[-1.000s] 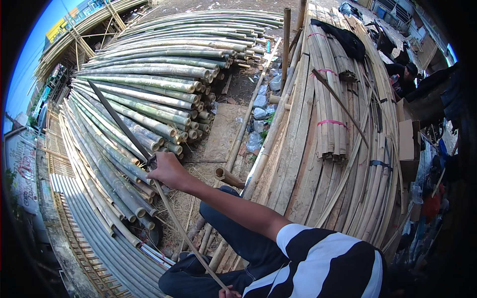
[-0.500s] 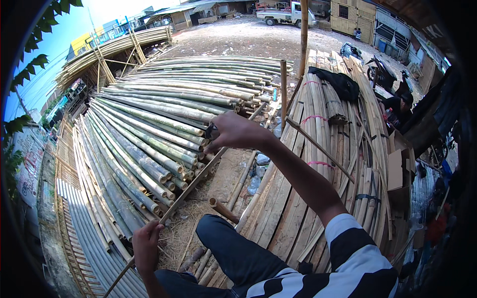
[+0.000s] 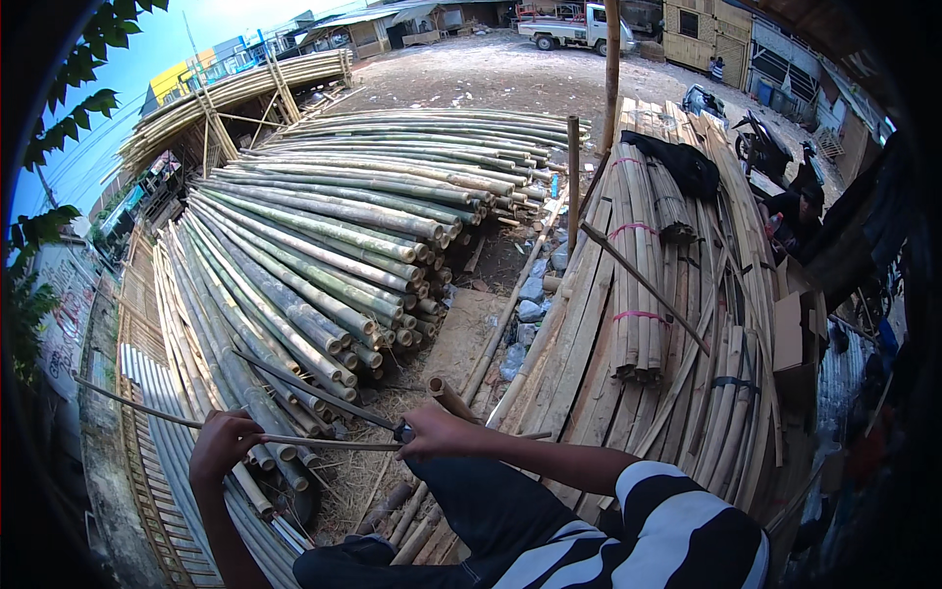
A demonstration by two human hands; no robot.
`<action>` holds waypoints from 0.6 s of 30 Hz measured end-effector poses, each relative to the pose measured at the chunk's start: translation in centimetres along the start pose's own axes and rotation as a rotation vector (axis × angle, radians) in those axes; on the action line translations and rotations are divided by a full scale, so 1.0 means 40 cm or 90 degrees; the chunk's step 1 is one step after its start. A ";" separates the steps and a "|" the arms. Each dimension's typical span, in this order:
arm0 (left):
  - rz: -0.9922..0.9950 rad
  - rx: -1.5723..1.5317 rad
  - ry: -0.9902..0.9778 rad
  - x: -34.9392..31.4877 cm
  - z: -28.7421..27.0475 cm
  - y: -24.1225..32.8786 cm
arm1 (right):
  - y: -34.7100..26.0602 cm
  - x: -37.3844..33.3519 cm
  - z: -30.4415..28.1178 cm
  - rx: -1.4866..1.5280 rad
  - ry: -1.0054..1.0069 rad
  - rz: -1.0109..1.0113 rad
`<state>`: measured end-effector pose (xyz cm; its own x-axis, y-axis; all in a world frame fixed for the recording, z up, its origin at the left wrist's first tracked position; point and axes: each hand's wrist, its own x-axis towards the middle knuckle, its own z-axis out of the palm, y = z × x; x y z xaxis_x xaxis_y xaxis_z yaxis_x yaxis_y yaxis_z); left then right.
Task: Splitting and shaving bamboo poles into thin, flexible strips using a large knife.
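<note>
A long, thin bamboo strip [image 3: 334, 445] lies crosswise in front of me, its left part curving up past my left hand. My left hand [image 3: 222, 448] pinches the strip between thumb and fingers. In my right hand [image 3: 444, 432], beside my raised knee, is a long dark-bladed knife [image 3: 312, 389]. The blade points up and left, above the strip and apart from it along most of its length. The strip runs on to the right hand, and its end shows beyond it. The right fingers partly hide where knife and strip meet.
A large stack of bamboo poles [image 3: 334, 255] fans out ahead. Bundled split bamboo [image 3: 638, 245] lies on the right, with a loose stick [image 3: 648, 285] across it. A cut bamboo post [image 3: 451, 401] rises near my knee, and a thin upright pole [image 3: 573, 182] stands farther off.
My right hand has come down and nearer with the knife. My left hand has moved left and slightly up. The strip has swung from a steep diagonal to nearly level.
</note>
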<state>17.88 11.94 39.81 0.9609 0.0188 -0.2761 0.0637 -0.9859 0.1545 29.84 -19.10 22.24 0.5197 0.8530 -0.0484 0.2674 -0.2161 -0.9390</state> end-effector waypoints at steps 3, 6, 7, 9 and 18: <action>-0.022 0.106 0.524 -0.044 0.121 0.070 | 0.015 0.020 0.126 0.131 0.044 0.034; 0.018 -0.511 0.877 -0.037 0.477 0.001 | -0.001 0.058 0.210 0.270 0.084 0.072; 0.027 -0.748 0.816 -0.058 0.630 -0.020 | -0.011 0.078 0.236 0.300 0.098 0.062; -0.299 -1.181 0.738 -0.016 0.677 0.336 | -0.019 0.126 0.260 0.321 0.153 0.064; -0.386 -1.223 0.439 -0.013 0.730 0.309 | -0.131 0.363 0.380 0.648 0.207 0.068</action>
<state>10.32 -5.12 14.15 0.6122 0.6720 -0.4166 0.0232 0.5114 0.8590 23.64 1.65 21.27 0.7315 0.6531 -0.1957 -0.5163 0.3431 -0.7846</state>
